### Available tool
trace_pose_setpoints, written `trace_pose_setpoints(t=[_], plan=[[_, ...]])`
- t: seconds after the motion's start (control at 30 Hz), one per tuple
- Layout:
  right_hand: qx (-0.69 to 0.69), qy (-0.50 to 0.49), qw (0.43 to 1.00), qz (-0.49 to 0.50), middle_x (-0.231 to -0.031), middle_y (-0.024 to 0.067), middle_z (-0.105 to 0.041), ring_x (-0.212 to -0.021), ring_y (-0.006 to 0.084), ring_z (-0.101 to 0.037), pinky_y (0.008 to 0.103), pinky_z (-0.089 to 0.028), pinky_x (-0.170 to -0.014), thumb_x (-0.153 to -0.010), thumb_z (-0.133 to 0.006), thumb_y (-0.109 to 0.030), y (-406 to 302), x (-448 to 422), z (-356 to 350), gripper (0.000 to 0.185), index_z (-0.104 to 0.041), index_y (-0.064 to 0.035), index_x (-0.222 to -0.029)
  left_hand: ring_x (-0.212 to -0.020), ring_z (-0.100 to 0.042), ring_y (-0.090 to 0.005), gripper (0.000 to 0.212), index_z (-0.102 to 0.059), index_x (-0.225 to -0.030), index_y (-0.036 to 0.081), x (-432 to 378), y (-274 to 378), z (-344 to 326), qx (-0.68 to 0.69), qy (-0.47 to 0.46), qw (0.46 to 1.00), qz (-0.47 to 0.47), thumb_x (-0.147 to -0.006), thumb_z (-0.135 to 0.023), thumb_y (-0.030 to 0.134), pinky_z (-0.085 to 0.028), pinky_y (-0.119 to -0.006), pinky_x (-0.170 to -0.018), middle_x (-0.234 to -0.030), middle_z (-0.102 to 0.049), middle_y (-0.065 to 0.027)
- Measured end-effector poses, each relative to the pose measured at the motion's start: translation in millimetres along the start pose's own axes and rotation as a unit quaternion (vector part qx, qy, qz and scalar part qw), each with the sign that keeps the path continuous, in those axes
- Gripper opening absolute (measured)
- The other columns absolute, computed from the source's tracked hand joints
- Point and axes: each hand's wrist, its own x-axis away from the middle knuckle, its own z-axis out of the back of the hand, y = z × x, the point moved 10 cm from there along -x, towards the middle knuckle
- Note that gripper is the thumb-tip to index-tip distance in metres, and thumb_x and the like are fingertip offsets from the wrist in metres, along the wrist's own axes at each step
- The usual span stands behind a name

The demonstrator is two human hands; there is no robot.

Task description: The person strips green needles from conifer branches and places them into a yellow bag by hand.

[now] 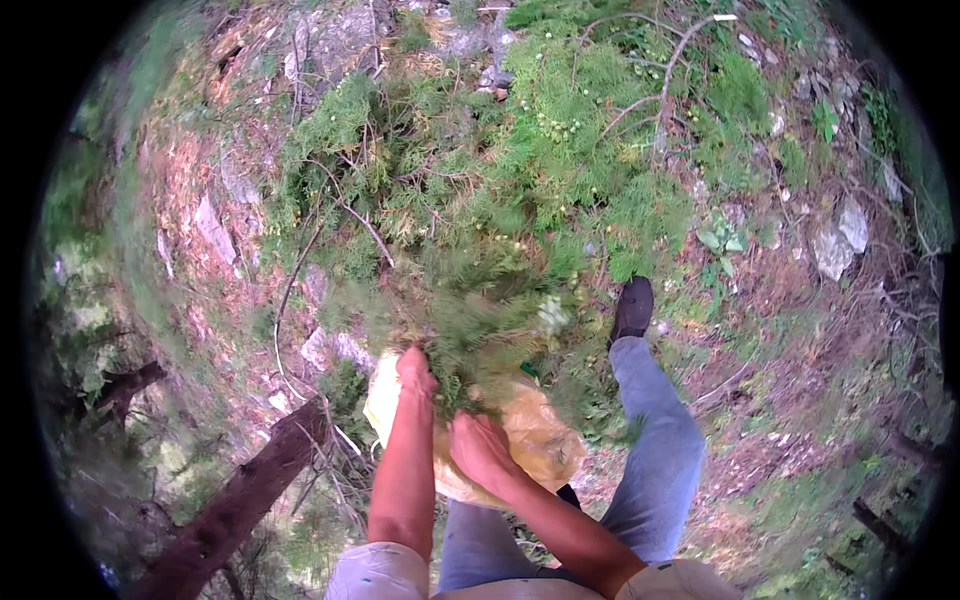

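A leafy conifer branch (pixel 469 319), with flat, scaly sprays like a cypress or arborvitae, lies blurred in front of me. My left hand (pixel 415 371) is curled at its left side and appears to grip it. Lower and to the right, my right hand (pixel 478 444) has bent fingers against the sprigs; the foliage hides its fingertips, so I cannot tell what they pinch. Beneath both hands a yellow plastic bag (pixel 544 431) spreads over my lap area, its pale left edge beside my left wrist.
Cut green branches (pixel 570 127) bearing small pale cones cover the slope ahead. A tree trunk (pixel 240 487) slants in at lower left. Pale rocks (pixel 840 236) lie to the right, another stone (pixel 215 229) to the left. My dark shoe (pixel 634 304) rests beside the foliage.
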Motion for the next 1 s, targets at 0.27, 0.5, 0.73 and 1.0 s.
trace_pose_setpoints(t=[0.27, 0.5, 0.73, 1.0], plan=[[-0.029, 0.015, 0.997, -0.070, -0.087, 0.0204, -0.060, -0.077, 0.0313, -0.061, 0.0428, -0.048, -0.069, -0.083, -0.052, -0.017, 57, 37, 6, 0.026, -0.055, -0.0038, -0.106, -0.078, -0.059, -0.0264, 0.025, -0.057, -0.101, 0.003, -33, 37, 23, 0.007, -0.051, 0.995, -0.083, -0.078, -0.058, 0.012, -0.052, -0.039, -0.066, -0.088, -0.060, -0.0101], [0.159, 0.180, 0.961, 0.140, -0.129, 0.0197, -0.038, -0.122, 0.0359, -0.034, 0.0491, -0.022, -0.106, -0.072, -0.060, -0.004, 9, -26, 69, 0.053, -0.043, -0.0018, -0.121, -0.084, -0.057, -0.0258, 0.037, -0.054, -0.106, -0.002, -15, 70, 25, -0.166, -0.036, 0.977, -0.129, -0.074, -0.064, 0.013, -0.047, -0.037, -0.074, -0.098, -0.059, -0.0112], [0.012, -0.175, 0.983, -0.055, -0.111, 0.0213, -0.055, -0.107, 0.0339, -0.051, 0.0439, -0.029, -0.104, -0.078, -0.052, 0.000, 55, -104, 31, 0.031, -0.052, 0.0009, -0.109, -0.102, -0.053, -0.0271, 0.054, -0.049, -0.119, 0.002, 45, 108, -16, 0.141, -0.311, 0.938, -0.062, -0.084, -0.050, 0.043, -0.039, -0.045, -0.093, -0.108, -0.056, -0.0169], [-0.207, -0.006, 0.978, 0.017, -0.121, 0.0205, -0.051, -0.107, 0.0245, -0.052, 0.0312, -0.041, -0.093, -0.084, -0.054, -0.010, 69, -98, 13, 0.044, -0.043, 0.0015, -0.126, -0.101, -0.052, -0.0283, 0.044, -0.043, -0.122, 0.006, 32, -11, -59, 0.229, -0.272, 0.932, -0.064, -0.091, -0.035, 0.038, -0.044, -0.042, -0.089, -0.112, -0.053, -0.0119]])
